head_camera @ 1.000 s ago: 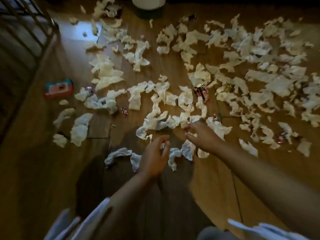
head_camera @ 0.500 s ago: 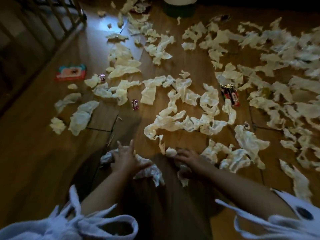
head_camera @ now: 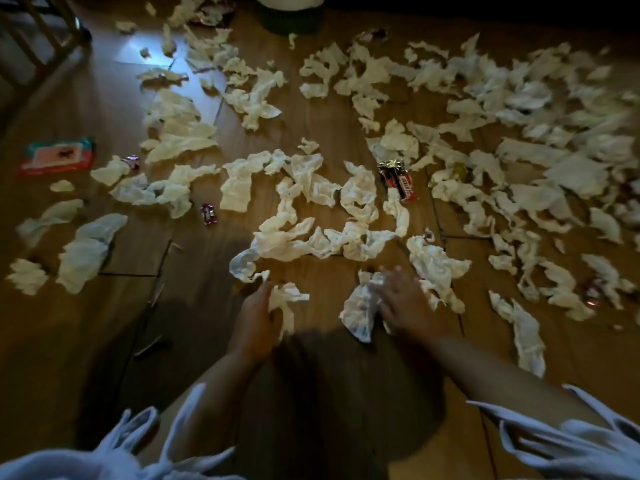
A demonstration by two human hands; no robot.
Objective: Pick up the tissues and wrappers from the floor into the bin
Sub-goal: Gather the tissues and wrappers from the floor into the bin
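Crumpled white tissues (head_camera: pixel 304 240) lie scattered over the wooden floor, thickest at the right. My left hand (head_camera: pixel 256 320) grips a bunched tissue (head_camera: pixel 285 297) just above the floor. My right hand (head_camera: pixel 403 303) holds a larger crumpled tissue (head_camera: pixel 360 306) that hangs down on its left side. A red and black wrapper (head_camera: pixel 398 180) lies in the middle. A small pink wrapper (head_camera: pixel 209 214) lies left of centre, and another small pink wrapper (head_camera: pixel 132 162) lies further left. The bin (head_camera: pixel 289 12) stands at the top edge, dark with a white liner.
A flat teal and red packet (head_camera: pixel 57 155) lies at the far left. A wooden railing (head_camera: pixel 38 32) runs along the top-left corner. My white sleeves (head_camera: pixel 554 441) fill the bottom edge. A shadow darkens the floor near me.
Both hands have risen from the floor with tissues in them. The left hand moved right and forward; the right hand moved forward. The view shifted slightly.
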